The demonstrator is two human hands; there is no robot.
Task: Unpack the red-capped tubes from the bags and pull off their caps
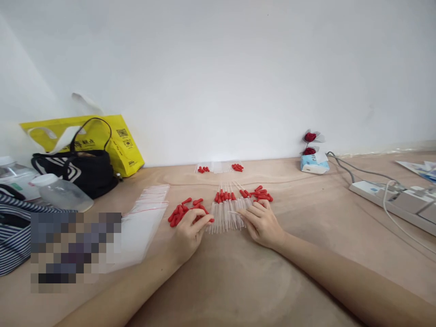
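My left hand pinches a red rubber dropper bulb, whose end shows past the fingertips. Between the thumb and fingers of my right hand is a clear dropper tube, its tip pointing left toward the bulb. The bulb and the tube are apart. Under and between my hands lies a row of clear dropper tubes. Behind them, droppers with red bulbs fitted lie side by side. Loose red bulbs are heaped beside my left hand, and more red bulbs lie beyond my right hand.
Clear zip bags lie left of my left arm. Against the wall are more tubes with red bulbs. A yellow bag, black bag and plastic bottle stand left; a tissue pack and power strip lie right.
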